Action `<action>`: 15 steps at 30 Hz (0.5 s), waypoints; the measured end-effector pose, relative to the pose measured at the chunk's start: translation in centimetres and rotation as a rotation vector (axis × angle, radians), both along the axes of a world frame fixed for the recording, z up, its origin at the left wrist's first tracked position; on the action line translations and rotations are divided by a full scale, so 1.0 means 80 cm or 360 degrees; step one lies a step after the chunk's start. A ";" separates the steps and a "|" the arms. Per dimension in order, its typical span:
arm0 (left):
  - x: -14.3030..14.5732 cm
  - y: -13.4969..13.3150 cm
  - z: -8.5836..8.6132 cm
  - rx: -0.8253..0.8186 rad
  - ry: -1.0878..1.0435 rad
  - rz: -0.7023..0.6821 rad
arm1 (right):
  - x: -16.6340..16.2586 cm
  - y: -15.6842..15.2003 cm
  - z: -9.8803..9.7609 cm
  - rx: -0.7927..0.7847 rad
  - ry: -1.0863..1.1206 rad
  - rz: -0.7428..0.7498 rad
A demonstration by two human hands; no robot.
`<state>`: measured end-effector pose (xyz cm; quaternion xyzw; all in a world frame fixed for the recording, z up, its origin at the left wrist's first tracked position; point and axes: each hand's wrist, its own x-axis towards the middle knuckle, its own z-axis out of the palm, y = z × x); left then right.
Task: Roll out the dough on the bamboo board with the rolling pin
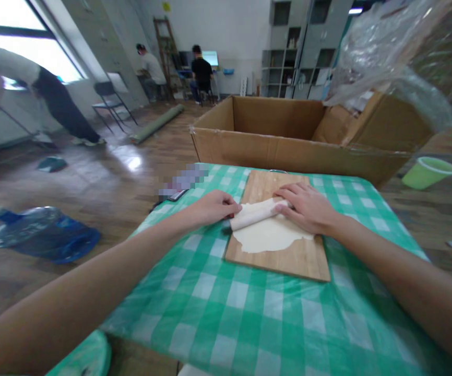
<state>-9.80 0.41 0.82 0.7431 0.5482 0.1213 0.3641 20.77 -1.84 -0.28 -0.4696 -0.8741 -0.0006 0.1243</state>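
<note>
A wooden cutting board (288,258) lies on a green-and-white checked tablecloth (226,297). On it a pale sheet of dough (267,237) is wrapped partly round a rolling pin (255,214). My left hand (212,207) rests at the pin's left end, fingers curled against it. The palm of my right hand (308,207) lies flat over the pin's right end, fingers stretched out and pressing down.
A large open cardboard box (284,143) stands just behind the table. A dark phone (177,195) lies near the table's left edge. A green bucket (429,172) is on the floor at right, blue plastic (46,235) at left. Several people are far across the room.
</note>
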 end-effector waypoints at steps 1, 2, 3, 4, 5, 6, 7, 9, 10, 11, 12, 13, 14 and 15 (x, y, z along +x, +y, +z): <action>0.001 0.000 -0.002 0.0053 -0.0008 -0.0004 | 0.007 -0.005 0.001 -0.0009 0.0000 0.0088; 0.003 0.001 -0.003 0.0113 -0.0022 -0.0019 | 0.014 -0.007 0.002 -0.0009 0.0022 0.0135; 0.005 0.002 -0.004 0.0176 -0.0043 -0.0038 | 0.019 -0.008 0.003 -0.0012 0.0053 0.0163; 0.008 0.003 -0.004 0.0234 -0.0064 -0.0052 | 0.024 -0.008 0.004 -0.0016 0.0089 0.0173; 0.011 0.005 -0.004 0.0286 -0.0086 -0.0063 | 0.027 -0.007 0.004 -0.0022 0.0128 0.0167; 0.014 0.007 -0.004 0.0335 -0.0106 -0.0071 | 0.030 -0.006 0.005 -0.0030 0.0156 0.0159; 0.017 0.010 -0.004 0.0378 -0.0129 -0.0076 | 0.032 -0.004 0.005 -0.0038 0.0170 0.0153; 0.024 0.019 -0.005 0.0435 -0.0202 -0.0092 | 0.036 -0.004 0.005 -0.0041 0.0161 0.0138; 0.028 0.025 -0.006 0.0439 -0.0253 -0.0111 | 0.039 -0.006 0.004 -0.0041 0.0143 0.0134; 0.031 0.032 -0.008 0.0424 -0.0306 -0.0135 | 0.043 -0.008 0.003 -0.0033 0.0125 0.0127; 0.035 0.040 -0.010 0.0394 -0.0356 -0.0160 | 0.048 -0.011 0.002 -0.0025 0.0110 0.0117; 0.039 0.048 -0.011 0.0353 -0.0394 -0.0189 | 0.053 -0.014 0.002 -0.0017 0.0100 0.0104; 0.042 0.057 -0.013 0.0309 -0.0405 -0.0220 | 0.058 -0.017 0.001 -0.0011 0.0093 0.0088; 0.045 0.066 -0.013 0.0277 -0.0388 -0.0241 | 0.062 -0.019 0.001 -0.0009 0.0088 0.0071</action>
